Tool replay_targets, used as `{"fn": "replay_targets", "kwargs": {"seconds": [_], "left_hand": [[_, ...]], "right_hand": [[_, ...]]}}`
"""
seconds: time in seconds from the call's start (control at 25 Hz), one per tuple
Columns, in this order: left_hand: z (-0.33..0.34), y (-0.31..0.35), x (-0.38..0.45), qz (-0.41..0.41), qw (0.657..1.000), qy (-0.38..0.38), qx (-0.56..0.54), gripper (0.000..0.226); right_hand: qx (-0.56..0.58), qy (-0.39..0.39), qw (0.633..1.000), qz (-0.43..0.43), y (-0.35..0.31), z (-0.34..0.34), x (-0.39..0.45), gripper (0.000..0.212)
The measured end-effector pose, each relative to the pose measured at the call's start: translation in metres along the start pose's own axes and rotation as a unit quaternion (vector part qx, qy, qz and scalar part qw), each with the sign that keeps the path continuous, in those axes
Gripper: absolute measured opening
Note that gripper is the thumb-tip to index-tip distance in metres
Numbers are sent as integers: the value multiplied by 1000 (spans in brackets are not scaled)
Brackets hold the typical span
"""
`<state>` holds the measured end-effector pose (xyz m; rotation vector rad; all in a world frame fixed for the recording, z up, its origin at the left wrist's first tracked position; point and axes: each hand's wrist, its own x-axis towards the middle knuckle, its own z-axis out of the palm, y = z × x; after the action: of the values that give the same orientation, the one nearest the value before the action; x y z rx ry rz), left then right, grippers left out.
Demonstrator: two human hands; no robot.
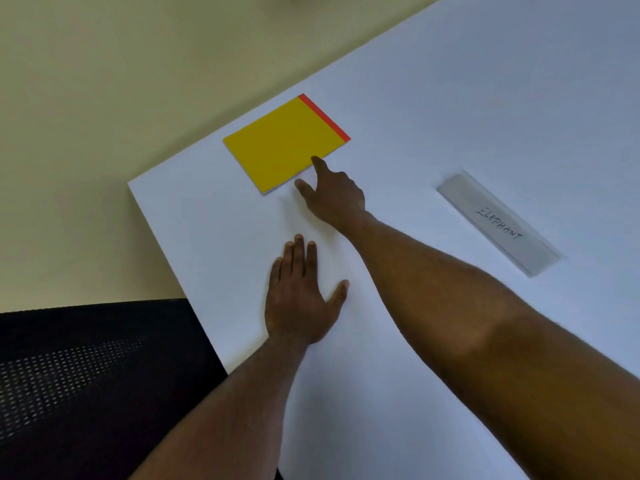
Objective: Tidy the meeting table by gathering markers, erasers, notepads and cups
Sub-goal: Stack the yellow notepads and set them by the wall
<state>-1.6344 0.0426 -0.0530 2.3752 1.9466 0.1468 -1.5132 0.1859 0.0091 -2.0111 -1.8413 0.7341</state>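
A yellow notepad with a red binding strip lies flat near the far corner of the white table. My right hand reaches out to it, the index fingertip touching the pad's near edge and the thumb stretched out beside the pad's corner; the other fingers are curled under and hold nothing. My left hand lies flat on the table closer to me, fingers straight and thumb spread, well short of the notepad.
A clear plastic name plate with handwritten lettering lies on the table to the right. A dark mesh office chair stands at the table's left edge. Beige floor shows beyond the table corner.
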Motion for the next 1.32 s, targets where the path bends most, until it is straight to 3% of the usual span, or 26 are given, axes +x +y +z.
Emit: {"fn": "replay_targets", "kwargs": {"seconds": [0.2,0.56,0.72,0.84,1.04,1.2,1.32], "left_hand": [[3,-4,2,34,999,16,16,86],[-11,27,-19,49,995,-86,-4,78],[-13,112,-78,150,986,-29,-71,63],[-19,196,-121,256,956,-3,-144,49],[-40,317,-151,371,905,-41,-205,45],[-38,392,-134,361,905,-108,-198,51],[-31,440,-115,265,921,-173,-228,56]], "right_hand": [[3,51,999,10,60,-16,-117,47],[-30,81,990,114,184,-50,-337,39],[-9,119,978,171,220,-75,-402,40],[3,143,965,218,252,-95,-447,41],[5,194,942,272,310,-135,-496,39],[9,222,926,307,364,-169,-497,40],[84,246,898,356,408,-191,-477,46]]}}
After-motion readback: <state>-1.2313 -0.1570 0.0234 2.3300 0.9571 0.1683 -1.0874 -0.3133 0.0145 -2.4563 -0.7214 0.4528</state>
